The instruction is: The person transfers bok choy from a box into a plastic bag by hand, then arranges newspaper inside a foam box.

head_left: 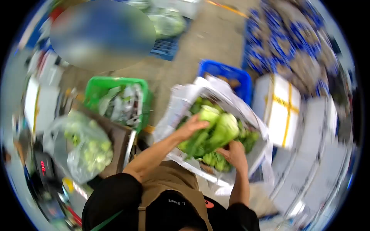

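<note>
Leafy green heads (225,131) lie in a white box (259,163) lined with white plastic, right in front of me. My left hand (191,128) is on the left side of a pale green head (209,114), its fingers wrapped against it. On the right, my right hand (234,154) holds the lower edge of the neighbouring leafy head, thumb and fingers bent round the leaves. More greens lie beneath and around both hands inside the box.
A clear bag of cut greens (92,154) sits on a scale at the left, near a red digital display (43,168). Beyond are a green crate (144,98) and a blue crate (245,82). White taped boxes (279,111) and blue-and-brown sacks (277,42) stand right.
</note>
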### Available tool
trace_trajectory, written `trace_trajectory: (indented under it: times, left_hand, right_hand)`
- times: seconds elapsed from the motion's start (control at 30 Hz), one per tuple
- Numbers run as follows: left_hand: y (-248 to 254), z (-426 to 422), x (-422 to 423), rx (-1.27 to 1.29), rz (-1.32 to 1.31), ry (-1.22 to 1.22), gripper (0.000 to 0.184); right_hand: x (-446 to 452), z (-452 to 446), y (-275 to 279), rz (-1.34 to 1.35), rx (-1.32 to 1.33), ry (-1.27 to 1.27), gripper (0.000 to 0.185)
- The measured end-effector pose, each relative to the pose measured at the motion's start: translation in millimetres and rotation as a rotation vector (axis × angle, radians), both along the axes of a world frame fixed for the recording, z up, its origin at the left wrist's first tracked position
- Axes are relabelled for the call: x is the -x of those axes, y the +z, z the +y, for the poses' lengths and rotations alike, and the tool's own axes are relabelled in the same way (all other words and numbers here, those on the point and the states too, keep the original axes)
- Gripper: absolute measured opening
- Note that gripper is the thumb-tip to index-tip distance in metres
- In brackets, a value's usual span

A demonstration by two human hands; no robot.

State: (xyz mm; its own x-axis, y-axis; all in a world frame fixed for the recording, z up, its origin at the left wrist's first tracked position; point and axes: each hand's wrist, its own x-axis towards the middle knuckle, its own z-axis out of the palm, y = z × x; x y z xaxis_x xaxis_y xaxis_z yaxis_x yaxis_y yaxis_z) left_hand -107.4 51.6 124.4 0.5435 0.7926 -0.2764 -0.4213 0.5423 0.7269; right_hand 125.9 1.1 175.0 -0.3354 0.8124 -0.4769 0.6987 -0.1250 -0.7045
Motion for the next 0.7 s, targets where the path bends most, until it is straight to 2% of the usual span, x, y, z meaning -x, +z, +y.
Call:
trace_trajectory:
  times: [0.03,0.07,0.13,0.2,0.23,0.3,0.33,0.4,0.47,0.5,0.53,0.6,0.67,0.7]
  left_hand:
    - [9,-7,11,-0.059,0.025,0.058,0.06]
    - [17,-15,25,-0.12,0.069,0.135,0.06]
    - [49,-24,60,-0.111,-0.014,0.307,0.066]
    - [81,-39,101,-0.212,0.038,0.484,0.067]
    - [94,-48,126,-0.24,0.033,0.593,0.068]
    - [118,-82,180,-0.302,0.009,0.795,0.068]
    - [129,-98,214,-0.341,0.094,0.924,0.066]
    - [159,-144,283,-0.234,0.293,1.119,0.061]
    - [161,-191,353,-0.152,0.435,1.265,0.055]
    - [163,-215,386,-0.029,0.5,1.308,0.056]
    - [166,-240,420,0.103,0.547,1.342,0.056]
    - [142,-284,490,0.25,0.474,1.396,0.052]
    - [101,-318,550,0.303,0.353,1.439,0.046]
    - [75,-331,577,0.345,0.274,1.465,0.043]
  right_hand:
    - [14,6,5,-0.247,-0.247,0.098,0.065]
    - [32,9,9,-0.267,-0.433,0.078,0.072]
    - [69,29,22,0.047,-0.594,0.16,0.075]
    - [142,21,38,0.654,-0.266,-0.24,0.072]
    - [185,10,45,0.786,-0.16,-0.335,0.07]
    - [262,-13,63,0.991,0.017,-0.378,0.069]
    - [294,-11,63,1.066,0.045,-0.205,0.069]
    - [378,-19,96,1.031,0.174,0.097,0.064]
    - [459,-40,120,0.942,0.23,0.297,0.06]
    - [498,-48,126,0.916,0.23,0.395,0.058]
    - [539,-53,126,0.899,0.41,0.482,0.058]
    - [623,-68,105,0.772,0.763,0.552,0.053]
    - [703,-80,57,0.635,0.906,0.66,0.046]
    - [741,-85,25,0.566,1.019,0.717,0.054]
